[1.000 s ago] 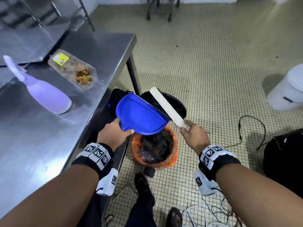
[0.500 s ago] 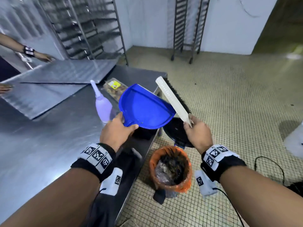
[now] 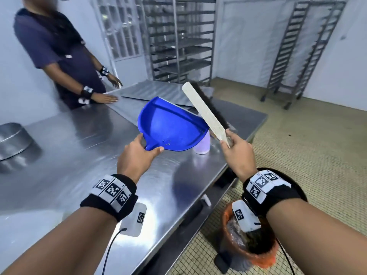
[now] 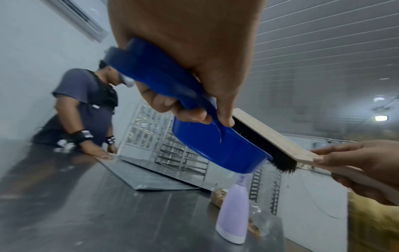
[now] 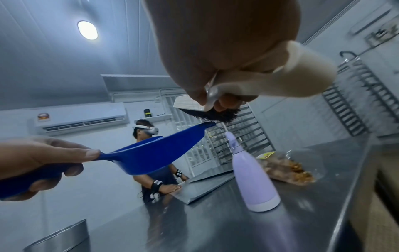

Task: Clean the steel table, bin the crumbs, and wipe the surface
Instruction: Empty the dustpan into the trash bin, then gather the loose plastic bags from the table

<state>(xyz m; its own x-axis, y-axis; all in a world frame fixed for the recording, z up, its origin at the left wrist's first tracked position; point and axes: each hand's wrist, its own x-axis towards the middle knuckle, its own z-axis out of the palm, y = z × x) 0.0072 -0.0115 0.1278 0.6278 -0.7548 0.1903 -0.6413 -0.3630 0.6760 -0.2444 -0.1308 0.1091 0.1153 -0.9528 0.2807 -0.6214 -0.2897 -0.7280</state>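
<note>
My left hand [image 3: 139,153] grips the handle of a blue dustpan [image 3: 170,128], held tilted above the steel table [image 3: 59,175]; a few crumbs cling inside it. In the left wrist view the fingers curl round the dustpan [image 4: 215,145] handle. My right hand [image 3: 236,153] grips the handle of a wooden brush [image 3: 204,110] with black bristles [image 4: 265,150], raised beside the pan's right rim. A lilac spray bottle [image 5: 250,173] stands on the table under the pan, partly hidden in the head view. The orange-lined bin [image 3: 250,245] with dark waste sits on the floor below my right wrist.
A clear bag of snacks [image 5: 287,167] lies behind the bottle near the table's right edge. Flat steel sheets [image 3: 158,92] lie at the far end, where another person [image 3: 59,52] rests a hand. A round steel pan [image 3: 12,137] sits far left. Tall racks [image 3: 178,40] stand behind.
My view has lifted from the bin and floor up to the table. Both hands carried the dustpan and brush from over the bin to above the table.
</note>
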